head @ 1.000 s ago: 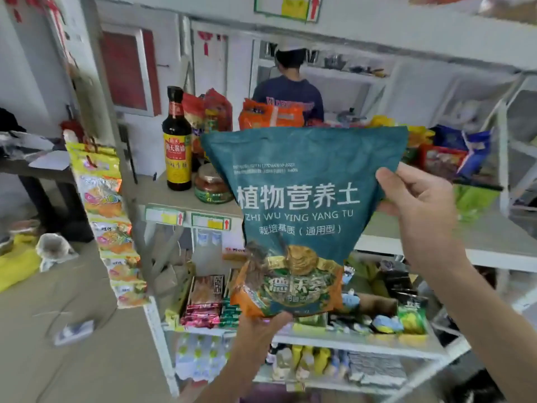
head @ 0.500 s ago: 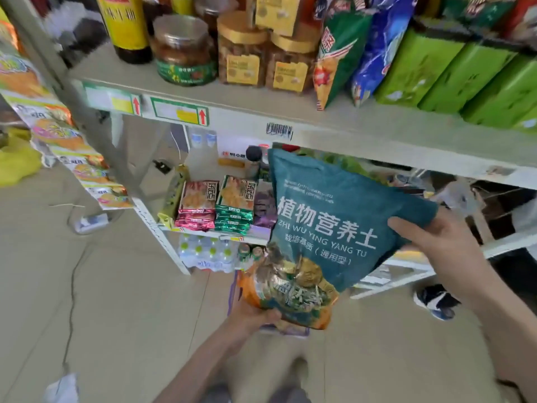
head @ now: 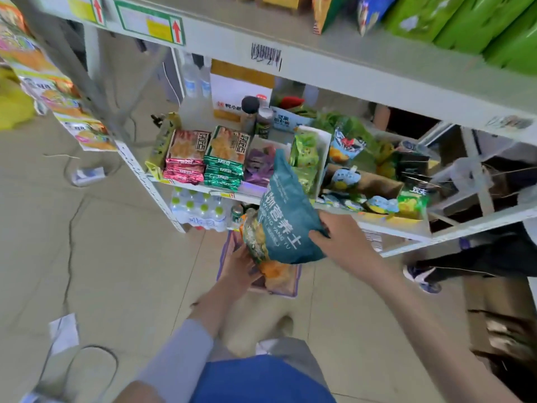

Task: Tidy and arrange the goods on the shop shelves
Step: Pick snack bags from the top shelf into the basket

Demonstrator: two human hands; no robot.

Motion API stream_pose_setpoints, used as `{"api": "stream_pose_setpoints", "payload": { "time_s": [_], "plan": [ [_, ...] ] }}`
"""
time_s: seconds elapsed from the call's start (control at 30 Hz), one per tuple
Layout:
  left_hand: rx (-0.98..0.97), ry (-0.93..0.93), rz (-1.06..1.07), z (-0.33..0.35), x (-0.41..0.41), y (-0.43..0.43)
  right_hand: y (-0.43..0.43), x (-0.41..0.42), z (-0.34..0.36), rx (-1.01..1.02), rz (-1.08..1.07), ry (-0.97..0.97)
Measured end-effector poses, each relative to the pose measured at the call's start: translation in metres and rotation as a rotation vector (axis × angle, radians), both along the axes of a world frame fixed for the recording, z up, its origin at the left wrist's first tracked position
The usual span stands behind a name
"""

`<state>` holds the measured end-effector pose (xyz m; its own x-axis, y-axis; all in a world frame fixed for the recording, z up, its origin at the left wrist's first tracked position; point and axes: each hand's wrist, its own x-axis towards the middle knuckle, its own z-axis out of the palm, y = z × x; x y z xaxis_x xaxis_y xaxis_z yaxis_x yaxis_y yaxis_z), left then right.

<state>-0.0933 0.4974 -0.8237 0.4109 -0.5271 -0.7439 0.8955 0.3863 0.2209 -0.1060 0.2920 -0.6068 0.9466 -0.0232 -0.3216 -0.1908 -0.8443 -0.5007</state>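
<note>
Head cam looks down at the shop rack. Motion blur all over.

Soil bag (head: 286,228): teal, white Chinese print, orange-green picture at low end. Held in the air w/ both hands, in front of the mid shelf (head: 406,231) edge and above a purple basket (head: 225,251) on the floor. Bag tilted, top corner pointing up & away. That corner overlaps the purple packs (head: 257,164) in view; touching or not, can't tell.

R hand (head: 340,239): on bag's right edge, thumb across the printed face, fingers gone behind it, a firm pinch. L hand (head: 238,267): at the low picture end, fingers curled against it from below-left. Blurred, so exact grip hard to read. Pale sleeve on L forearm, R forearm bare.

Mid shelf, left to right: pink biscuit packs (head: 186,158) stacked, green biscuit packs (head: 225,161) just beside, purple packs, green snack bags (head: 305,152), pouch drinks (head: 347,144). Behind them: clear bottles (head: 197,80), white carton (head: 238,91).

Bottom shelf: shrink-wrapped water btls (head: 197,210) w/ green caps, green can (head: 236,213) next to them.

Upper shelf (head: 363,65): price label (head: 151,23) w/ red arrow and barcode sticker (head: 266,55) on front edge. Green boxes (head: 479,21) on top, at right.

Left of rack: hanging snack strip (head: 58,91). At right, another person's shoe (head: 421,276) on the floor.
</note>
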Motion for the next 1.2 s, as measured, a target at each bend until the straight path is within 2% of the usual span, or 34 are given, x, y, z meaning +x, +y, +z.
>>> {"api": "stream_pose_setpoints", "payload": {
  "time_s": [0.03,0.07,0.1,0.27,0.47,0.53,0.67,0.83,0.97,1.1,1.2],
  "plan": [
    [0.060,-0.026,0.054,-0.010,0.000,-0.003,0.008,0.000,-0.010,-0.023,0.028,0.005],
    [0.171,-0.010,0.176,-0.037,0.002,-0.008,0.015,-0.001,-0.022,-0.044,0.051,0.012],
    [0.235,0.044,0.195,-0.044,0.005,-0.013,0.020,-0.002,-0.036,-0.062,0.065,0.015],
    [0.311,0.068,0.195,-0.119,0.014,-0.022,0.038,0.001,-0.130,-0.156,0.112,0.068],
    [0.362,0.073,0.137,-0.333,0.030,-0.033,0.044,-0.005,-0.304,-0.195,0.184,0.087],
    [0.340,0.062,0.129,-0.371,0.033,-0.043,0.043,-0.008,-0.368,-0.189,0.177,0.118],
    [0.361,0.066,0.143,-0.493,0.045,-0.059,0.039,-0.016,-0.506,-0.219,0.207,0.105],
    [0.355,-0.083,-0.034,-0.648,0.079,-0.077,0.016,-0.005,-0.659,-0.219,0.179,0.047],
    [0.381,-0.036,-0.065,-0.753,0.091,-0.086,-0.005,0.019,-0.755,-0.213,0.147,0.095],
    [0.404,0.003,-0.087,-0.806,0.089,-0.094,-0.021,0.014,-0.812,-0.214,0.137,0.153],
    [0.489,-0.030,-0.183,-0.810,0.091,-0.100,-0.032,0.002,-0.828,-0.133,0.044,0.204]
  ]
}}
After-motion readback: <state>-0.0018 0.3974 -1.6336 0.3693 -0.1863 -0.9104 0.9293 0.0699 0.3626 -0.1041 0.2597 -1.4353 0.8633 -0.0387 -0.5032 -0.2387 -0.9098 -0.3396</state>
